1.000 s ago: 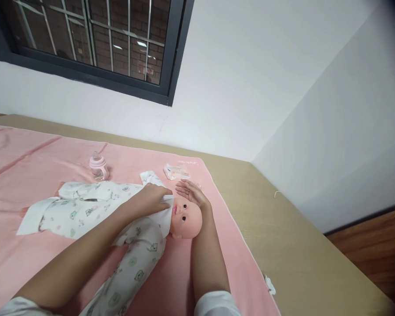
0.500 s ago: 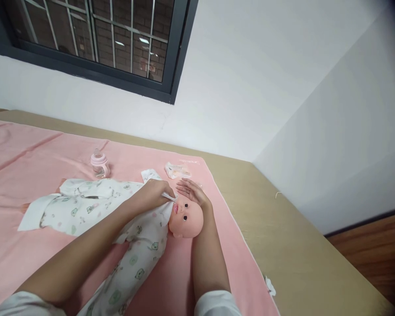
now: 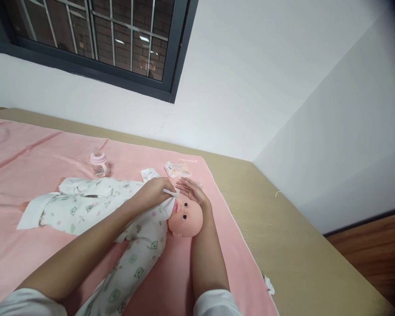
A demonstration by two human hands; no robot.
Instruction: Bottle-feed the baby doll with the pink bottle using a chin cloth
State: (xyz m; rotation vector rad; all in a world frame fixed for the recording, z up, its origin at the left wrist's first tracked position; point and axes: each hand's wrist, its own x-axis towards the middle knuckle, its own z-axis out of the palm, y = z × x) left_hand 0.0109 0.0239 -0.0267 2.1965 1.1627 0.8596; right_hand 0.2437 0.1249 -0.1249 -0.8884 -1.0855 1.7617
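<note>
A baby doll (image 3: 187,217) lies on its back, its bald head toward the right. It wears a white baby outfit (image 3: 131,259) printed with green and pink animals; one sleeve stretches toward the bottom edge. At the doll's chin, my left hand (image 3: 156,192) pinches the outfit's neckline between thumb and fingers and holds it up off the neck. My right hand (image 3: 191,191) is beside the far side of the head, fingers extended and holding nothing; whether its palm touches the head I cannot tell. My right forearm passes around the crown.
A pink baby bottle (image 3: 99,163) stands on the pink blanket (image 3: 26,171). Beyond my hands lies a small clear plastic packet (image 3: 177,170). A white scrap (image 3: 269,285) sits at the blanket's right edge, on the tan surface (image 3: 283,245). The wall and barred window (image 3: 128,39) are behind.
My left hand has drawn the neckline slightly up and toward the right. My right hand and the doll's head stay almost the same.
</note>
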